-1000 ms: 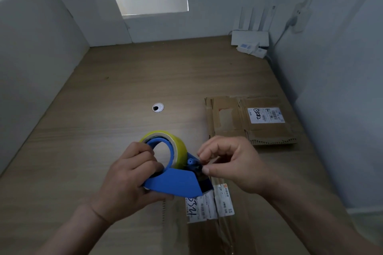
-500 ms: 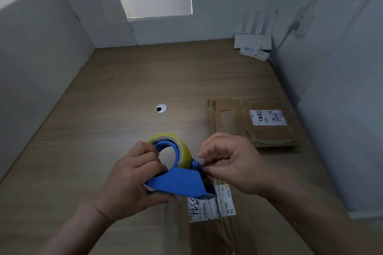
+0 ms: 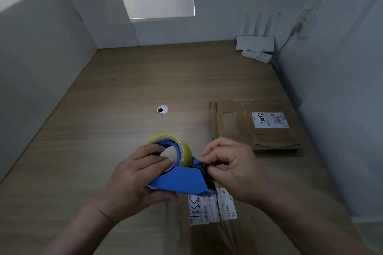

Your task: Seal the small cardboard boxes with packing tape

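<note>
My left hand (image 3: pixel 134 180) grips a blue tape dispenser (image 3: pixel 182 182) loaded with a yellowish roll of packing tape (image 3: pixel 182 147), fingers hooked through the roll's core. My right hand (image 3: pixel 230 170) pinches at the dispenser's front end, where the tape comes off; the tape end itself is hidden by the fingers. Directly beneath the dispenser lies a small cardboard box (image 3: pixel 207 232) with white shipping labels, partly cut off by the bottom edge. A second flat cardboard box (image 3: pixel 255 126) with one label lies on the table to the right.
The wooden table (image 3: pixel 124 99) has a round cable grommet (image 3: pixel 162 109) in the middle. A white router (image 3: pixel 255 43) with a power strip stands in the far right corner. Grey walls close in on the left, back and right.
Both hands and the dispenser have stayed nearly in place above the near box. My right fingers have shifted slightly at the dispenser's front end.
</note>
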